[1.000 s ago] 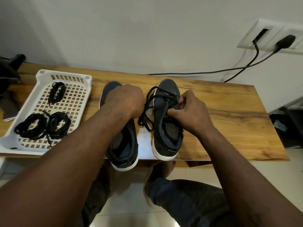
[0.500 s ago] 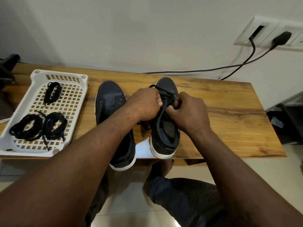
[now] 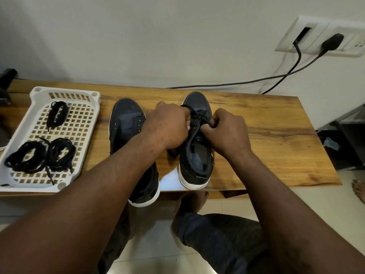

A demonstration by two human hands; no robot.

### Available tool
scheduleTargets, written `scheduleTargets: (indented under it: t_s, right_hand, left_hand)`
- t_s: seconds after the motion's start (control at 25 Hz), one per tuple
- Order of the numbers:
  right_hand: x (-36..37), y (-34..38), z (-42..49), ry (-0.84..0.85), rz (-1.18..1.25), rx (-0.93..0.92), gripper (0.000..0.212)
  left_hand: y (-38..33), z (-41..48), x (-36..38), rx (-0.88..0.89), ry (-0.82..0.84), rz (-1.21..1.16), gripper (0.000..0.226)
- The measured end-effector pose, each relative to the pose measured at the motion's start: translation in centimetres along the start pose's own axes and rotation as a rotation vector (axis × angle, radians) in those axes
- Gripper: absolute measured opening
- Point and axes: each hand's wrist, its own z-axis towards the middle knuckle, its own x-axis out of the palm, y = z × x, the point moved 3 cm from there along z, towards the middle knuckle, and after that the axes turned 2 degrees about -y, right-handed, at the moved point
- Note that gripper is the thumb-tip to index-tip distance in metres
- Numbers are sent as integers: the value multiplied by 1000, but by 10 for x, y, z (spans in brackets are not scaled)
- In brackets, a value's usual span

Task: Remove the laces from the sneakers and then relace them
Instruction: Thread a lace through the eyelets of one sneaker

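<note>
Sneaker laces look half dealt with: on the wooden table (image 3: 276, 135) the left sneaker (image 3: 126, 123) shows bare eyelets. Just beside it, the right sneaker (image 3: 197, 167) carries a black lace (image 3: 194, 123), pinched by the curled left hand (image 3: 167, 127) and right hand (image 3: 225, 131). Relacing remains. Its tongue label (image 3: 198, 138) is partly hidden and unreadable. Lace bundles (image 3: 41, 155) lie in the white basket (image 3: 39, 91).

Wooden bench (image 3: 276, 139): two dark navy white-soled sneakers, left (image 3: 126, 123) and right (image 3: 197, 101). Left grip (image 3: 167, 127) and right grip (image 3: 227, 131) pinch the right sneaker's black lace (image 3: 197, 117). White perforated plastic tray (image 3: 65, 90) holds three black lace bundles (image 3: 25, 157).
</note>
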Motion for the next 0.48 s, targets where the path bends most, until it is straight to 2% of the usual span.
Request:
scheduleTargets:
  t_s: [0.12, 0.4, 0.48]
  right_hand:
    - [3, 0, 0, 19, 10, -15, 11]
    - [4, -1, 0, 14, 18, -13, 10]
    - [5, -1, 0, 10, 18, -13, 11]
  left_hand:
    - [1, 2, 8, 36, -45, 17, 4]
    - [1, 2, 8, 128, -137, -27, 14]
    - [-2, 1, 7, 142, -154, -6, 8]
